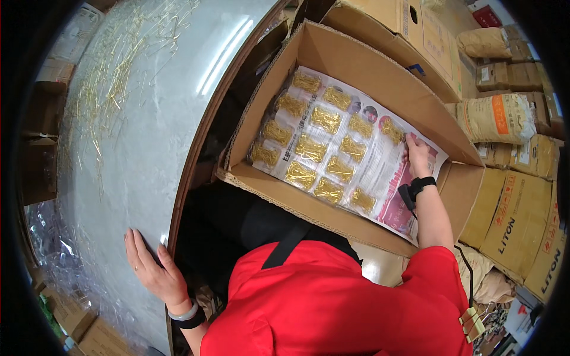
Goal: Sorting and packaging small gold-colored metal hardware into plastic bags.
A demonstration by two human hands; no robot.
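Note:
My left hand [155, 274] lies on the grey tabletop [160, 148], fingers stretched out and holding nothing. Inside a large open cardboard box [350, 59], my right hand [418, 155] has its fingers closed at the edge of a small clear packet of thin gold-coloured wire pieces [391, 132]. That packet is at the right end of the top row. Several similar packets [326, 120] lie in rows to its left, on a printed paper sheet [389, 178] covering the bottom of the box.
Loose gold-coloured wires [113, 89] are scattered over the far left of the table. A closed carton [409, 29] stands behind the open box. Stacked cartons [504, 207] and woven sacks [496, 117] fill the right side. Clear plastic wrapping [56, 249] lies beyond the table's left edge.

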